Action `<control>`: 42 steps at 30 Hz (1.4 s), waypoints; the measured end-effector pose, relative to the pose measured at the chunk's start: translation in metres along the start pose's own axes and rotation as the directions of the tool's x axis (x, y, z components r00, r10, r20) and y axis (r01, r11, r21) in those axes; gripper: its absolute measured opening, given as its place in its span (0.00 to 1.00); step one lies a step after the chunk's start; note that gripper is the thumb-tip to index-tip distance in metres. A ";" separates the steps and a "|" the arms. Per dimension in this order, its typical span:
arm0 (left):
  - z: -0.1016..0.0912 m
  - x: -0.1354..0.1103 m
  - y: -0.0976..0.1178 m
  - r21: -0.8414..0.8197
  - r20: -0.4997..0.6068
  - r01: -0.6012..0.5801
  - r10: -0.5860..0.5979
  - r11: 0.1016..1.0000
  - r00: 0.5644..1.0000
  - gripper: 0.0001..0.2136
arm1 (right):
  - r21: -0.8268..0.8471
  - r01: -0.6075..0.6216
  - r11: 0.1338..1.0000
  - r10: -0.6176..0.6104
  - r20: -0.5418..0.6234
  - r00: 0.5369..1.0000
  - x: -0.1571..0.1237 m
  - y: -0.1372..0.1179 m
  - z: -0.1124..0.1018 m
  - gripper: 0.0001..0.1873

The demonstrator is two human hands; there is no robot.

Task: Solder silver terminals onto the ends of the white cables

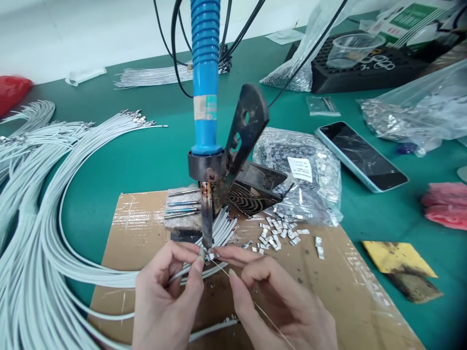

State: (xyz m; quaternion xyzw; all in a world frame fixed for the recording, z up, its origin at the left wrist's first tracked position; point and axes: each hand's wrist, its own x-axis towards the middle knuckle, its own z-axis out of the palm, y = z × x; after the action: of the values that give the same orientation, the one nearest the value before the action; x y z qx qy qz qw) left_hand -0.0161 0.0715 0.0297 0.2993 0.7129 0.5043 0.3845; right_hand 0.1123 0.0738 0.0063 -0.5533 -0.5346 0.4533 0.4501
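A soldering iron (205,131) with a blue handle is held tip down in a stand, and its dark tip reaches down between my hands. My left hand (168,291) pinches the end of a white cable close under the tip; a small silvery connector (212,255) shows at the fingertips. Between thumb and fingers of my right hand (280,296) runs a thin solder wire (270,321), its upper end near the connector. The right fingertips also come close to the connector; whether they touch it is unclear. White cable ends (223,228) lie behind the tip.
Cardboard (126,218) covers the work spot. Loose metal connectors (273,236) are scattered right of the iron, before a plastic bag (302,180). Thick white cable bundles (47,228) fill the left. A phone (361,155) and a yellow sponge (399,257) lie at right.
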 end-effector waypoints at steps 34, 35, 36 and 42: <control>0.003 0.009 0.006 -0.136 0.037 -0.081 0.087 0.987 0.996 0.07 | 0.166 -0.005 0.986 0.016 -0.064 0.998 0.012 -0.005 0.007 0.13; 0.002 0.009 0.006 -0.135 0.037 -0.083 0.088 0.987 0.995 0.07 | 0.155 -0.002 0.988 0.012 -0.065 0.998 0.012 -0.005 0.007 0.13; 0.002 0.009 0.006 -0.136 0.037 -0.083 0.089 0.987 0.995 0.07 | 0.146 0.002 0.989 0.008 -0.066 0.998 0.012 -0.006 0.007 0.13; 0.003 0.009 0.006 -0.163 0.026 -0.074 0.080 0.984 0.996 0.08 | 0.149 0.013 0.989 -0.001 -0.079 0.997 0.012 -0.003 0.007 0.12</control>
State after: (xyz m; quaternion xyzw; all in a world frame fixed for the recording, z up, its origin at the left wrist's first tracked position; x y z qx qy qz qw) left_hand -0.0179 0.0825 0.0326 0.3026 0.6511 0.5701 0.3993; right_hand 0.1054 0.0859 0.0077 -0.5336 -0.4828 0.4682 0.5127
